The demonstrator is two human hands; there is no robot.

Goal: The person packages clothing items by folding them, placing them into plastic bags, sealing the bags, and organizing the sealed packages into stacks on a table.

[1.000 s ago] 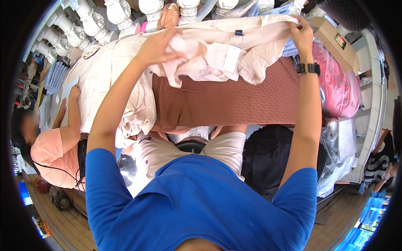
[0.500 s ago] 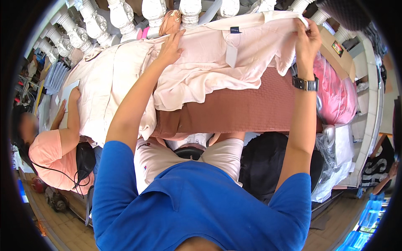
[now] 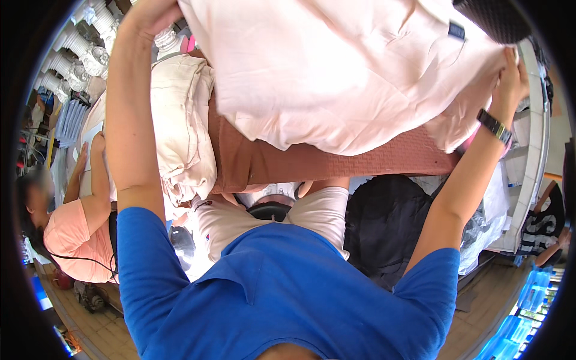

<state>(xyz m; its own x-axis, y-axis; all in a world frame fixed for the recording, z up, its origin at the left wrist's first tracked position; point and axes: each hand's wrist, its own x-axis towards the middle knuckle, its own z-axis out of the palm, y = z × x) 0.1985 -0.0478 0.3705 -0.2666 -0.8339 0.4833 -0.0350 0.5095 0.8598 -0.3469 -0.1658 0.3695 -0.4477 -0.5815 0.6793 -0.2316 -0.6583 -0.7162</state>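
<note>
A pale pink garment [image 3: 336, 78] hangs spread between my hands, raised above a brown textured cloth [image 3: 312, 162]. A dark label [image 3: 456, 30] shows near its upper right part. My left hand [image 3: 157, 15], at the top edge of the picture, is closed on the garment's left upper corner; its fingertips are partly hidden. On the far right my right hand [image 3: 512, 78], below a dark perforated object, grips the garment's other edge. The garment's top runs out of the picture. Left of the brown cloth lies a pile of cream and pale pink garments [image 3: 180, 126].
White carved balusters [image 3: 93, 60] stand at the back left. At the left a person in a peach top [image 3: 81, 240] rests their hands on a pale sheet. A black bag [image 3: 387, 228] and clear plastic wrapping [image 3: 480, 231] are at the right. Another person [image 3: 543, 222] is far right.
Both hands have moved apart and up, lifting the garment off the surface and stretching it wide. The left hand went from lying on the cloth to gripping a corner.
</note>
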